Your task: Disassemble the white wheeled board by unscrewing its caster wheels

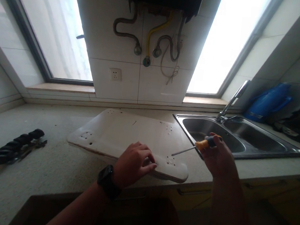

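Observation:
A white board (137, 132) with rounded corners lies on the countertop, with groups of small holes near its corners. My left hand (135, 163), a black watch (105, 176) on its wrist, rests at the board's front edge. Its thumb and forefinger are pinched together; anything between them is too small to name. In my right hand (221, 157) is a screwdriver (201, 144) with an orange and black handle. Its shaft points left, the tip just above the hole group at the board's front right corner. A small dark sliver (134, 122) lies on the board.
Several black caster-like parts (15, 147) with metal pieces lie in a row on the countertop (63, 168) at left. A double steel sink (251, 157) with a faucet (232, 100) is on the right, a blue jug (269, 102) behind it. Pipes (148, 39) hang on the wall.

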Demonstrator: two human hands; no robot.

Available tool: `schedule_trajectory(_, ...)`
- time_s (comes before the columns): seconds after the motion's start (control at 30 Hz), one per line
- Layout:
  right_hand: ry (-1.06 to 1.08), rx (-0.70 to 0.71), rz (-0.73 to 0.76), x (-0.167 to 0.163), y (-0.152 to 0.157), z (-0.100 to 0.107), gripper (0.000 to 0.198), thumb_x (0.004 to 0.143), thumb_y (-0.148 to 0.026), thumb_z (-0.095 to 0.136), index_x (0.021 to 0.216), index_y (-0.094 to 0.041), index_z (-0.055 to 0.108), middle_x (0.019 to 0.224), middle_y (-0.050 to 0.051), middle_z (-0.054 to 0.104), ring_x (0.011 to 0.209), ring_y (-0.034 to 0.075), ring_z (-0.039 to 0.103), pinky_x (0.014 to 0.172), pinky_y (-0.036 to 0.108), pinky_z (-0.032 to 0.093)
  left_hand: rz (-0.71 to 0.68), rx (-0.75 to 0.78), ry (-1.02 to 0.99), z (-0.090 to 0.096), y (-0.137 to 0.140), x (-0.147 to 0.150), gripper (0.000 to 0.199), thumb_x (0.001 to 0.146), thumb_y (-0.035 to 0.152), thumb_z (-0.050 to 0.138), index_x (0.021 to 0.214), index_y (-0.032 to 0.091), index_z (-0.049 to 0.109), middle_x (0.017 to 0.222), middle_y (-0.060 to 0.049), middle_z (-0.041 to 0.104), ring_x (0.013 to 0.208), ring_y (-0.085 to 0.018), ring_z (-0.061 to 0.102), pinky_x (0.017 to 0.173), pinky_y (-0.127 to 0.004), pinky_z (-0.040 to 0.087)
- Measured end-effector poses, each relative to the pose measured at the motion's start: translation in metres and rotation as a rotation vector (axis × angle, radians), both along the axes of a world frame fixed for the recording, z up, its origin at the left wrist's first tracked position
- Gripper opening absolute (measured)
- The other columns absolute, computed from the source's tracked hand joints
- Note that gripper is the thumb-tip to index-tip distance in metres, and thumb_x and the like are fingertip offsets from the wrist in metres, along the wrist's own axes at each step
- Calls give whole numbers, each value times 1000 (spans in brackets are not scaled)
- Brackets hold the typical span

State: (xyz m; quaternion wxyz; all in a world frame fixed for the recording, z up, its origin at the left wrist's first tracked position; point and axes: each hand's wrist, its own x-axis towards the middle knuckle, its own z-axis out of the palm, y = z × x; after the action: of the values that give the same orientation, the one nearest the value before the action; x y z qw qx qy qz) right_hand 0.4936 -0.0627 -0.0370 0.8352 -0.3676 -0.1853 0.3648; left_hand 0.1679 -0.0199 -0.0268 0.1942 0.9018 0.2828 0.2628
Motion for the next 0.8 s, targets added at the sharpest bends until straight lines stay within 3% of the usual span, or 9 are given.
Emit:
schedule_trajectory(0.17, 136, -19, -60, 8, 11, -32, 20, 74, -24, 78, 85, -20, 61, 71, -6, 64, 58, 9, 64, 54, 19, 59, -49, 12, 0, -1, -2, -2, 16, 89, 31, 73, 103, 23, 77, 107, -5, 74, 102, -25, 59, 94, -39, 42)
schedule_trajectory(0.4, 282, -55, 171, 3, 11, -59, 12, 83, -29, 60, 86, -19, 53, 67, -5, 47, 49, 5, 47, 35, 9, 40, -21, 7, -48, -2, -1, 0, 6, 87, 28, 75, 90, 24, 79, 98, -4, 74, 98, -24, 60, 91, -39, 43)
schedule_trajectory(0.8, 230, -88, 195, -1, 16, -91, 22, 76, -27, 66, 87, -20, 49, 71, -6, 43, 50, 6, 48, 35, 12, 42, 97, -59, -130, 2, -7, 9, 9, 80, 28, 79, 77, 21, 74, 89, -4, 72, 92, -24, 60, 88, -40, 44)
